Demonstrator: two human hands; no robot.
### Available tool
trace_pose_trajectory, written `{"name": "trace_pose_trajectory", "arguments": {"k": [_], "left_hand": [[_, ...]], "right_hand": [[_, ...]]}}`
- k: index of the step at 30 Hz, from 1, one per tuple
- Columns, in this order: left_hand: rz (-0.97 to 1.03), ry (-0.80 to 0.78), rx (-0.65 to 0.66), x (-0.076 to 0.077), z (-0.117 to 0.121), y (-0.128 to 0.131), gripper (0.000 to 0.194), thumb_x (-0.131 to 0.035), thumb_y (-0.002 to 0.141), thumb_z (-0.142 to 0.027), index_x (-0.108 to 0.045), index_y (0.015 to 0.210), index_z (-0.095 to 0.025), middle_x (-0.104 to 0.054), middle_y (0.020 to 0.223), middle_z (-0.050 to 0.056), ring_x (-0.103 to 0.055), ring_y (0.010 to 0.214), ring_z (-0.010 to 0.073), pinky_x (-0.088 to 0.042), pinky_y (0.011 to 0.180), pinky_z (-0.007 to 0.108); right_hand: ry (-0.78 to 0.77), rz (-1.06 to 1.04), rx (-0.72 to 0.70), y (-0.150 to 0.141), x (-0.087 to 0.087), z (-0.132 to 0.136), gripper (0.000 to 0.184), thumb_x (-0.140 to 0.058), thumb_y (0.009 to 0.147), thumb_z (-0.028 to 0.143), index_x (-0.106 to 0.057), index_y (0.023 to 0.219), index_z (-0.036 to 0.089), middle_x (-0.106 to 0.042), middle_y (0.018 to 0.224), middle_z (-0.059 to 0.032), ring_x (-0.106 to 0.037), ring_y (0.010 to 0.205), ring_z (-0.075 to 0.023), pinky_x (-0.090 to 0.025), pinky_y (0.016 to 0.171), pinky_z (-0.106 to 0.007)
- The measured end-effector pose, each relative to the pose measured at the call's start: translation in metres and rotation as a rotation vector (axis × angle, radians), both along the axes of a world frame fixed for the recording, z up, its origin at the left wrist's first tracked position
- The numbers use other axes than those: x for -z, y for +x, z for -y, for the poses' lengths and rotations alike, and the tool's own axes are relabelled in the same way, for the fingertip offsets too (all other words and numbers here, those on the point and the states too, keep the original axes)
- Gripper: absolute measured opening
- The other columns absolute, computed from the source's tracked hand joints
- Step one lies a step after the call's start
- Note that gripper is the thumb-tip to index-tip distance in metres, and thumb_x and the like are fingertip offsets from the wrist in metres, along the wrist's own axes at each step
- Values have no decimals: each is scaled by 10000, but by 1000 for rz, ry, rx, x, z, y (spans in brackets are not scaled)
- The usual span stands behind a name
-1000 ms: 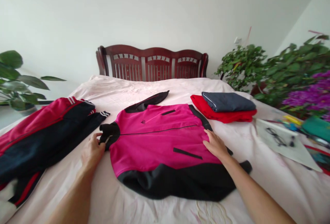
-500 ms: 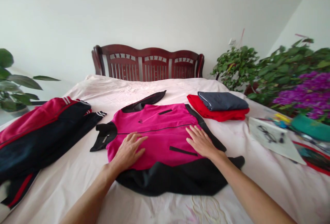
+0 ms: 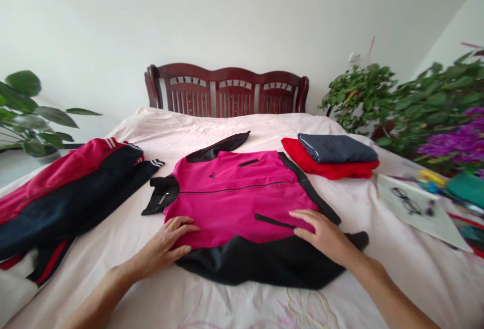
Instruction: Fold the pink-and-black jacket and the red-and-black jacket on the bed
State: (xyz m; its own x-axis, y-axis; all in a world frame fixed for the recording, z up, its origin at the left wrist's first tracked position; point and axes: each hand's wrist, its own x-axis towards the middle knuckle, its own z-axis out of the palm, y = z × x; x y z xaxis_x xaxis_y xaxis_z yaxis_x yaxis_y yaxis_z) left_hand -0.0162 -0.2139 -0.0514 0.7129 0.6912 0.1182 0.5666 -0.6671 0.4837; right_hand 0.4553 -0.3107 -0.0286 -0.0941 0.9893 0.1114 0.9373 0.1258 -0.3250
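Observation:
A pink jacket (image 3: pixel 230 203) with black sleeves and a black collar lies spread flat, front up, its collar towards the left. My left hand (image 3: pixel 172 240) rests at its near shoulder, fingers stretched over the pink cloth. Over the near side of the hem is my right hand (image 3: pixel 321 233), fingers extended beside the black pocket strip. Neither hand grips the fabric. The near sleeve (image 3: pixel 260 263) lies along the front of the jacket; the far sleeve (image 3: pixel 219 147) points away towards the headboard.
The jacket lies on a pale bedspread (image 3: pixel 212 304). Dark clothing with pink panels (image 3: pixel 75 187) is at the left. Folded red cloth (image 3: pixel 340 168) and grey cloth (image 3: pixel 340 148) are stacked at the right, near glasses (image 3: pixel 406 201) on a pale sheet. Plants (image 3: pixel 359 92) stand beyond.
Both hands have slid nearer to me across the jacket, from around its middle to its near side. The view has turned slightly left. The jacket lies as before.

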Motion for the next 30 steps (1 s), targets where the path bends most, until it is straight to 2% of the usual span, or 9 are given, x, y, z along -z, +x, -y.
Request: {"name": "trace_pose_trajectory", "arguments": {"k": [3, 5, 8, 11, 16, 20, 24, 27, 30], "left_hand": [[-32, -12, 76, 5, 7, -22, 648, -704, 821, -413, -460, 1420, -360, -372, 1553, 62, -382, 1404, 302, -385, 1134, 460], [-48, 15, 79, 6, 10, -25, 686, -741, 777, -339, -474, 1408, -354, -348, 1574, 61, -340, 1432, 316, -367, 1146, 484], [-30, 63, 0, 7, 12, -17, 485, -635, 803, -180, -601, 1266, -321, -468, 1495, 57, -427, 1381, 280, -400, 1126, 455], [-1, 116, -70, 7, 11, -5, 322, -541, 841, -137, -670, 1092, -292, -580, 1382, 55, -523, 1296, 248, -443, 1085, 422], [33, 215, -109, 8, 12, 1, 175, -538, 892, -219, -661, 1006, -269, -658, 1272, 65, -596, 1204, 240, -486, 1019, 391], [8, 281, -84, 9, 17, 4, 218, -623, 852, -267, -651, 1068, -275, -659, 1266, 71, -606, 1177, 256, -478, 1025, 416], [16, 308, -10, 11, 20, 10, 379, -645, 850, -267, -616, 1225, -310, -650, 1287, 64, -598, 1185, 252, -471, 1040, 408], [47, 262, 9, 12, 19, 14, 244, -581, 903, -268, -660, 1132, -299, -677, 1227, 57, -634, 1118, 224, -509, 972, 344], [108, 161, -19, 10, 18, 18, 184, -535, 935, -313, -678, 1045, -275, -710, 1118, 51, -664, 1013, 200, -526, 887, 291]], "right_hand": [[-58, 105, -53, 12, 4, 37, 676, -713, 743, 458, -547, 1386, 331, -555, 1432, -42, -446, 1364, -311, -309, 1165, -520], [-64, 166, -52, 23, 10, 50, 811, -757, 674, 408, -490, 1435, 322, -532, 1454, -51, -449, 1359, -325, -303, 1165, -539], [5, 220, 8, 36, 14, 53, 584, -656, 763, 368, -588, 1338, 287, -635, 1316, -76, -565, 1241, -308, -414, 1086, -513], [94, 255, -38, 39, 2, 48, 327, -519, 820, 249, -696, 1092, 292, -710, 1089, -55, -661, 1057, -258, -515, 948, -415], [242, 222, 70, 33, -18, 46, 318, -448, 774, 181, -669, 971, 296, -705, 1071, -31, -683, 975, -235, -538, 791, -331], [77, 185, 122, 29, -8, 49, 389, -442, 699, 146, -676, 961, 313, -740, 957, 6, -716, 847, -237, -549, 718, -338], [-111, 104, 132, 30, -2, 50, 360, -508, 740, 229, -695, 1039, 302, -751, 1037, -29, -714, 942, -286, -553, 833, -415], [-280, -163, 124, 36, -13, 47, 478, -582, 755, 334, -656, 1225, 284, -702, 1219, -71, -662, 1114, -303, -530, 940, -432], [-461, -452, -23, 38, -38, 36, 600, -640, 752, 415, -611, 1330, 257, -608, 1370, -95, -556, 1272, -313, -484, 1021, -440]]}}
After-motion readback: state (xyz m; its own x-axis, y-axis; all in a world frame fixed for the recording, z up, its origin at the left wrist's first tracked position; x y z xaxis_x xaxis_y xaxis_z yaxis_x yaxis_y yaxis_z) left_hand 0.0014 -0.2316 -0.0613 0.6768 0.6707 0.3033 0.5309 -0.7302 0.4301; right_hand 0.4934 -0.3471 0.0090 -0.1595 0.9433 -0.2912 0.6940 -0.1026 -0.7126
